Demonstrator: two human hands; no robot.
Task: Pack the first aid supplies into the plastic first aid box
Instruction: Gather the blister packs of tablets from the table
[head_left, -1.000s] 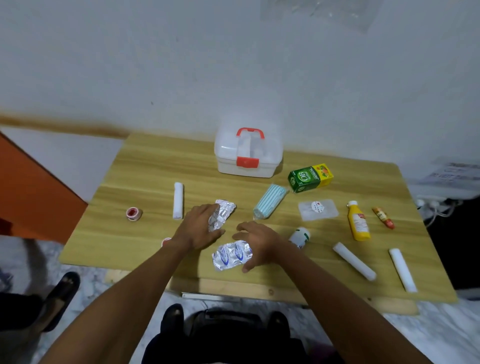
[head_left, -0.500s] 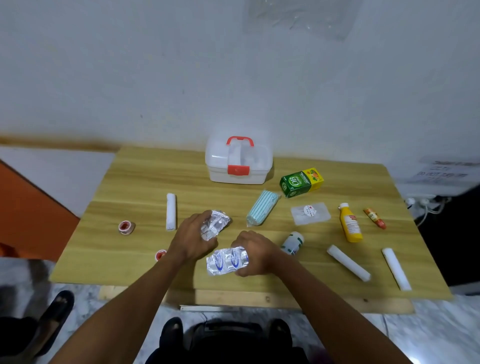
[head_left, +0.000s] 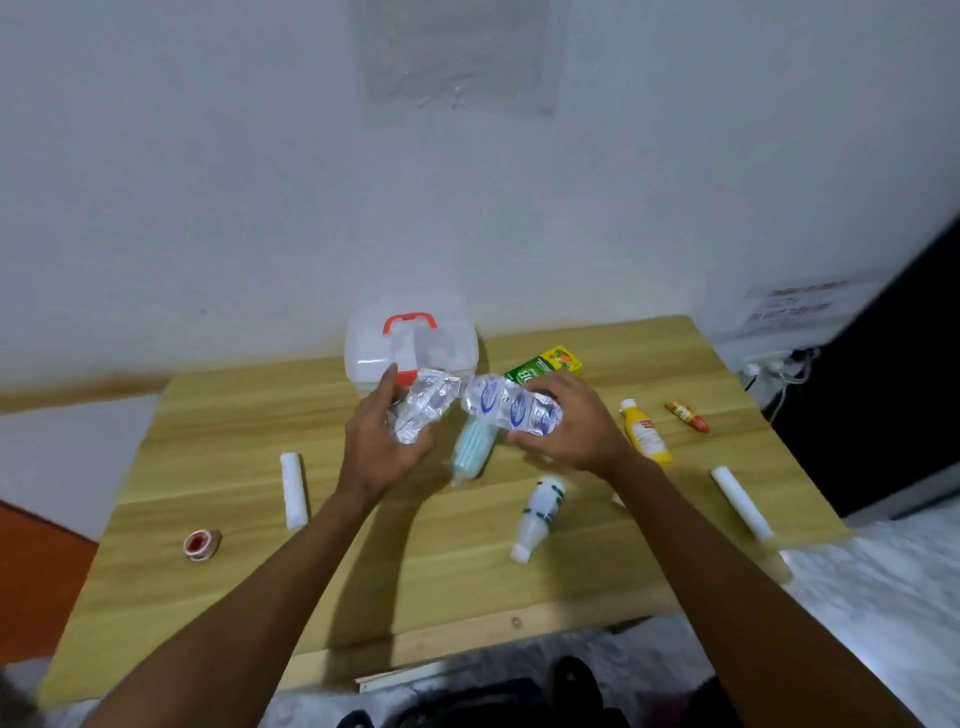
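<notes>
The white plastic first aid box (head_left: 374, 353) with a red handle stands closed at the back of the wooden table (head_left: 218, 415). My left hand (head_left: 384, 441) holds a crumpled silver foil pill strip (head_left: 423, 410) up in front of the box. My right hand (head_left: 576, 431) holds a silver strip with blue print (head_left: 511, 408) beside it, above the table. A light blue stack of face masks (head_left: 472, 454) lies under both hands, partly hidden.
On the table lie a green carton (head_left: 545, 366), a yellow bottle (head_left: 647, 434), a small red and orange tube (head_left: 687, 414), a white bottle on its side (head_left: 537, 514), white gauze rolls at left (head_left: 292, 488) and right (head_left: 740, 501), and a tape roll (head_left: 201, 544).
Both hands lifted their foil strips off the table and carried them away from me toward the box. The camera tilted and the view shifted.
</notes>
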